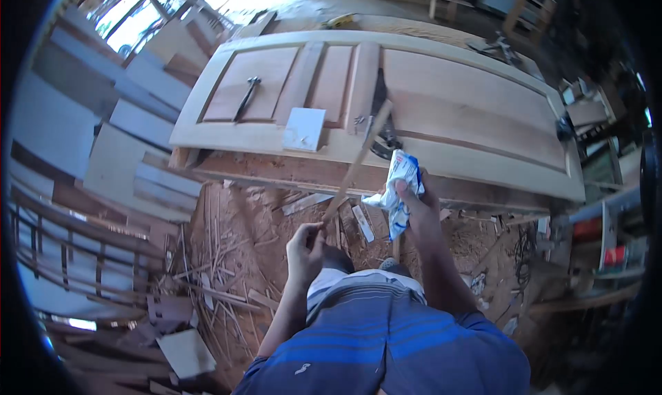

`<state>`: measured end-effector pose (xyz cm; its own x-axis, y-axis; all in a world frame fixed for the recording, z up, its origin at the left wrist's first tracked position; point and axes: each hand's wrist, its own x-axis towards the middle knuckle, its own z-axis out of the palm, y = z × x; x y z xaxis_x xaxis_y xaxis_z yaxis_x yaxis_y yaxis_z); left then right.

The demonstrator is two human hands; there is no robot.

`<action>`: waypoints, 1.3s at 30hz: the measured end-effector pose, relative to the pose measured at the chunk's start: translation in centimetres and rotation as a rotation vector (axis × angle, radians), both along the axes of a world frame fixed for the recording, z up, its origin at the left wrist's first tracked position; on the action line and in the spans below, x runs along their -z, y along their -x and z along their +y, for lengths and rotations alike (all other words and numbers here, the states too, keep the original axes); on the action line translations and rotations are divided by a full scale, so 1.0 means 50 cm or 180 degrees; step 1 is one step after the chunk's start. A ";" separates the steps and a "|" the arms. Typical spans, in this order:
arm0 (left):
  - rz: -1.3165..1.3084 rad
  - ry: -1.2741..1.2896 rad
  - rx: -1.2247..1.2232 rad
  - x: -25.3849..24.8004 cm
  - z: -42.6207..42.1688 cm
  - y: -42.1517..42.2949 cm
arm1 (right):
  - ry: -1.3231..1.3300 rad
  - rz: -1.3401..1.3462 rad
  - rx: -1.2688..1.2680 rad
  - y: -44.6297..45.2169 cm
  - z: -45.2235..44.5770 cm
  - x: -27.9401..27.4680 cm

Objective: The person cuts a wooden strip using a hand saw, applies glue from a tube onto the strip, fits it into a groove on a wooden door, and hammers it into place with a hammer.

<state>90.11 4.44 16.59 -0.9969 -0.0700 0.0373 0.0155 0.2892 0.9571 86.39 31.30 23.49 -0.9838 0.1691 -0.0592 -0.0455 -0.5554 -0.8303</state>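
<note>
My left hand (305, 252) is closed on the lower end of a thin wooden strip (357, 162), which slants up and away to the right over the near edge of a panelled wooden door (476, 138). A crumpled white and blue plastic packet (405, 181) is gripped in my right hand (420, 202), just in front of that edge; its contents are hidden. On the door, behind the strip, lies a dark tool (383, 129), partly covered. A small whitish board (304, 129) and a hammer (248, 97) rest to the left of it.
Wood offcuts and shavings (238, 240) litter the floor around my feet. Boards and sheets (131, 146) stack up on the left. Shelving (607, 250) stands at the right. A yellow tool (338, 21) lies beyond the door.
</note>
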 end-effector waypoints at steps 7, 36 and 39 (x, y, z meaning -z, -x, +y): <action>-0.0310 -0.0750 -0.0681 0.050 -0.116 0.208 | -0.0309 -0.0195 -0.0417 0.292 -0.048 0.074; -0.1948 -0.2205 0.0905 0.083 -0.557 1.009 | -0.1454 -0.1208 -0.0874 1.010 -0.535 0.099; -0.1956 -0.2329 0.0955 0.092 -0.553 1.039 | -0.1427 -0.1249 -0.0857 1.043 -0.544 0.100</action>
<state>38.16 -23.22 11.98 -0.8089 0.3877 -0.4420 -0.5658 -0.3089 0.7645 34.22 4.10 18.47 -0.9149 0.0117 -0.4035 0.4004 -0.1012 -0.9107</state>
